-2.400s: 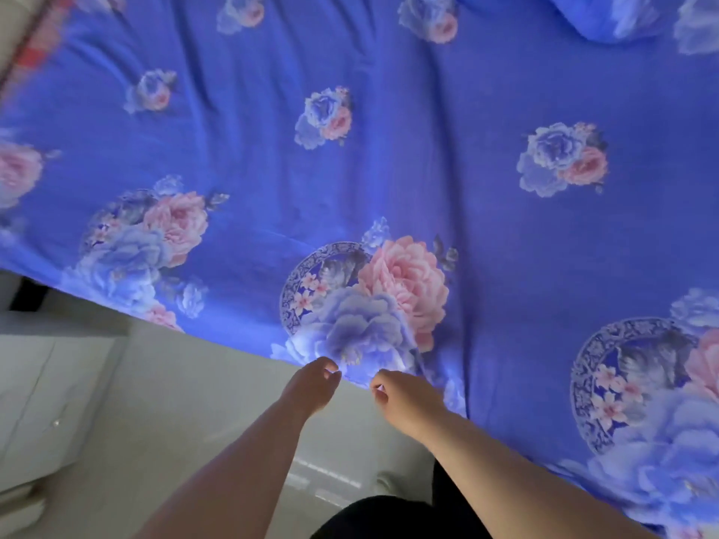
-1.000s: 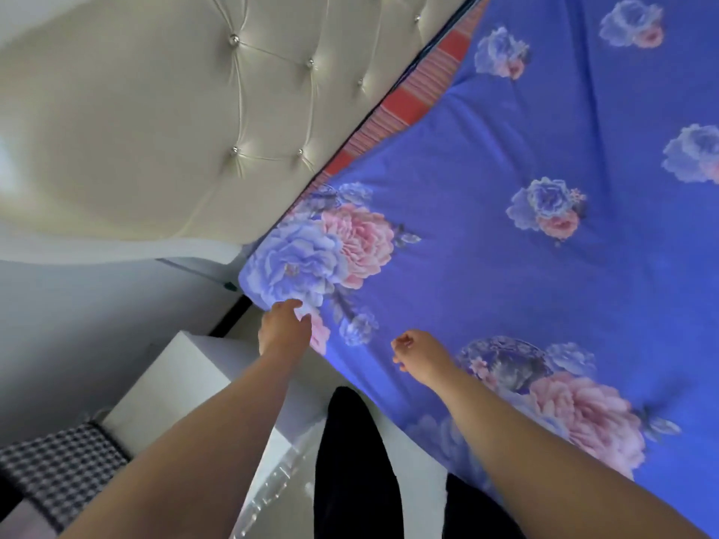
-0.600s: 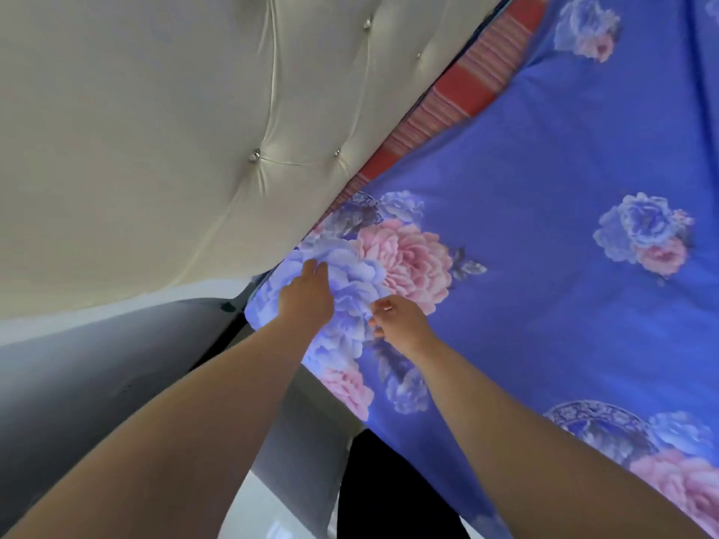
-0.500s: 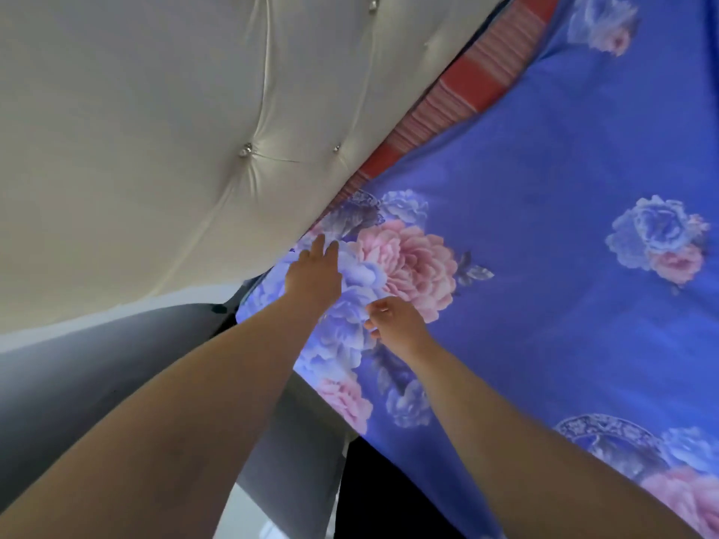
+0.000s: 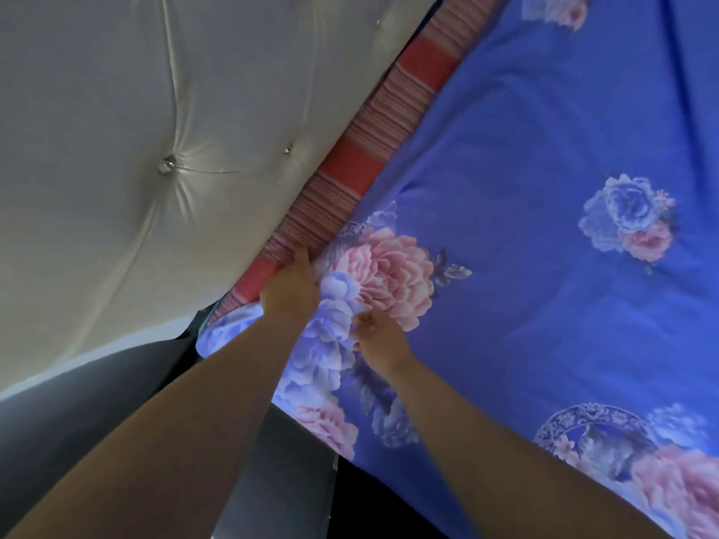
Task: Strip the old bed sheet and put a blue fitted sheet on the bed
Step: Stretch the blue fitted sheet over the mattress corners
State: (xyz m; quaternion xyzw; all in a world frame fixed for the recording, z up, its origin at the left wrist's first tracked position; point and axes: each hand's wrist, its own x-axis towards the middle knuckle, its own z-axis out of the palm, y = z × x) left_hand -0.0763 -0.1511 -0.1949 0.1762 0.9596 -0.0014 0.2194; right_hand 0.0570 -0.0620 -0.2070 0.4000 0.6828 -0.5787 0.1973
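Since the sheet (image 5: 544, 188), spread over the bed, looks light and limp, its corner by the headboard (image 5: 155, 149) suits gripping, where the left hand (image 5: 290, 289) presses flat and the right hand (image 5: 379, 334) pinches cloth.

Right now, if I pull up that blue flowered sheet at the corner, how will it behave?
The blue flowered sheet will probably be floppy: it wrinkles around the left hand. Likely light, since it lies thin over the striped layer. It may bunch rather than slide.
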